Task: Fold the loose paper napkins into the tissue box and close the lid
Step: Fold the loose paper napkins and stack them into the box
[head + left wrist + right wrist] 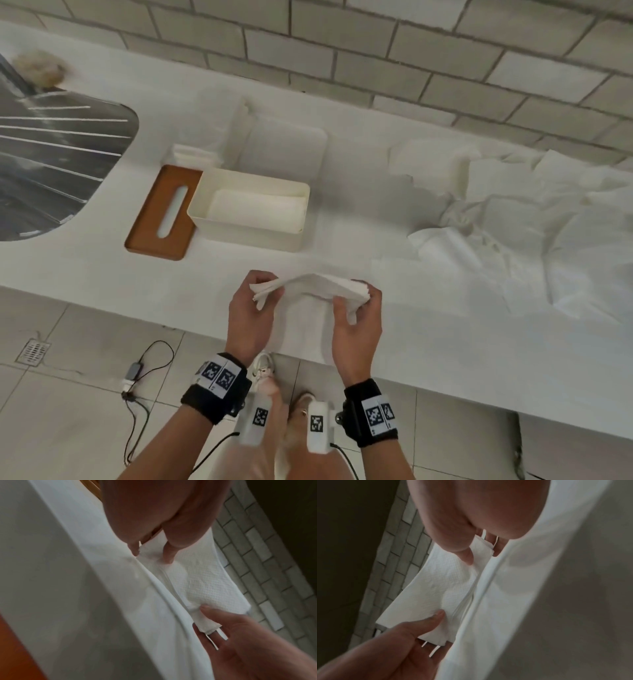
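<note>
A folded stack of white napkins (310, 289) hangs just above the counter's front edge, held by both ends. My left hand (263, 291) pinches its left end and my right hand (358, 298) pinches its right end. The left wrist view shows the left hand (151, 555) with its thumb on the embossed napkins (205, 585). In the right wrist view the right hand (482, 555) grips the stack (436, 588) the same way. The cream tissue box (246, 234) stands open farther back, with folded napkins (255, 212) inside. Its brown slotted lid (161, 219) lies flat at the box's left.
A heap of loose napkins (513, 212) covers the counter's right side. Behind the box stand a white container (284, 147) and a small folded stack (191, 156). A steel sink (51, 154) is at the left. Tiled wall behind; cable on the floor (137, 377).
</note>
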`<action>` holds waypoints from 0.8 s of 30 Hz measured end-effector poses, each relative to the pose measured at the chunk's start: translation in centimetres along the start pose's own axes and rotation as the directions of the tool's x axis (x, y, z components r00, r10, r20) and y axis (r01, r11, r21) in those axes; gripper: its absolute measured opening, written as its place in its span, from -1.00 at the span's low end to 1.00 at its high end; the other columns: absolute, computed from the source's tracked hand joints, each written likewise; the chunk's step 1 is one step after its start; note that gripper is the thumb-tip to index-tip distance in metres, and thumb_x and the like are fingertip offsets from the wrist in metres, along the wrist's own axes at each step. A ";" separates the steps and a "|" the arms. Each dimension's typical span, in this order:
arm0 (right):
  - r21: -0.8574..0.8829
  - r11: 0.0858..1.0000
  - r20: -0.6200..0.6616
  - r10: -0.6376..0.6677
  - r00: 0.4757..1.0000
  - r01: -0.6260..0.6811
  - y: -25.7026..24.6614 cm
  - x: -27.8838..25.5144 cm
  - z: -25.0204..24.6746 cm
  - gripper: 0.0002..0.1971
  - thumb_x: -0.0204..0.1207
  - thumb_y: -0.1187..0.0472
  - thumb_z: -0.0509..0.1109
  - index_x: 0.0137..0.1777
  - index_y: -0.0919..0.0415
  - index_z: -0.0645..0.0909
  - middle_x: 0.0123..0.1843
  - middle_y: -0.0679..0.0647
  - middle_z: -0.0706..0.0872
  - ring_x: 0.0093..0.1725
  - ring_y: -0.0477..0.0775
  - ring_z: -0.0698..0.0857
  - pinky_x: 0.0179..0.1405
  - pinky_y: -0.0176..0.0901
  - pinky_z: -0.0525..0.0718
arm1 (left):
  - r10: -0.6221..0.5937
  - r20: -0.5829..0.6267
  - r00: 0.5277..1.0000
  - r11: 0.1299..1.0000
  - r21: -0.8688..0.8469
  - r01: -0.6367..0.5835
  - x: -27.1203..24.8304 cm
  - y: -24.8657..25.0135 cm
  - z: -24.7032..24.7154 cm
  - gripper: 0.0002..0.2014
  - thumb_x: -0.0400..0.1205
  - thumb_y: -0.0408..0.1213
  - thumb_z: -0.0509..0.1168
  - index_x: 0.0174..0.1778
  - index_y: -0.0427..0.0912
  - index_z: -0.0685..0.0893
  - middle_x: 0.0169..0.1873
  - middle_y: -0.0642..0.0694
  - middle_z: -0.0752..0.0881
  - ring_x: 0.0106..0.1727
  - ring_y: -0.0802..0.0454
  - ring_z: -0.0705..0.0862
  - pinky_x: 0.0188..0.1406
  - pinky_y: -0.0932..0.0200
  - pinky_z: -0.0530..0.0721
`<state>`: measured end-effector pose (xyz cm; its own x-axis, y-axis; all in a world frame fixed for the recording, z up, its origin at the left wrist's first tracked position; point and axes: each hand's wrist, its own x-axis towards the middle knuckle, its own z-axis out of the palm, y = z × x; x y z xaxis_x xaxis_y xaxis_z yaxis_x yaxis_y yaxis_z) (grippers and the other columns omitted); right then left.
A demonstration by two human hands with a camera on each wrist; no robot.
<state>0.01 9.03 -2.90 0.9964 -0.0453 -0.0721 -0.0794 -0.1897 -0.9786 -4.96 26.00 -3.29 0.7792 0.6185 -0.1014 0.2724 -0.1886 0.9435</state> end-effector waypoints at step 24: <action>0.000 0.956 0.090 -0.291 0.953 0.292 -10.8 7.7 5.3 -0.48 0.74 0.31 0.49 0.47 -0.26 0.42 0.03 0.05 0.75 -0.04 0.00 0.74 -0.02 -0.23 0.71 | 0.277 -0.104 0.955 0.959 0.092 -0.268 10.5 11.2 -8.7 -0.54 0.66 -0.30 0.58 0.40 0.04 0.59 -0.01 0.11 0.77 0.01 0.24 0.79 -0.04 0.37 0.71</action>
<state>8.68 15.90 6.14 0.9750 0.1004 0.1983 0.2147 -0.1946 -0.9571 1.37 37.00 8.98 0.7611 0.6178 0.1976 0.1040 -0.4169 0.9030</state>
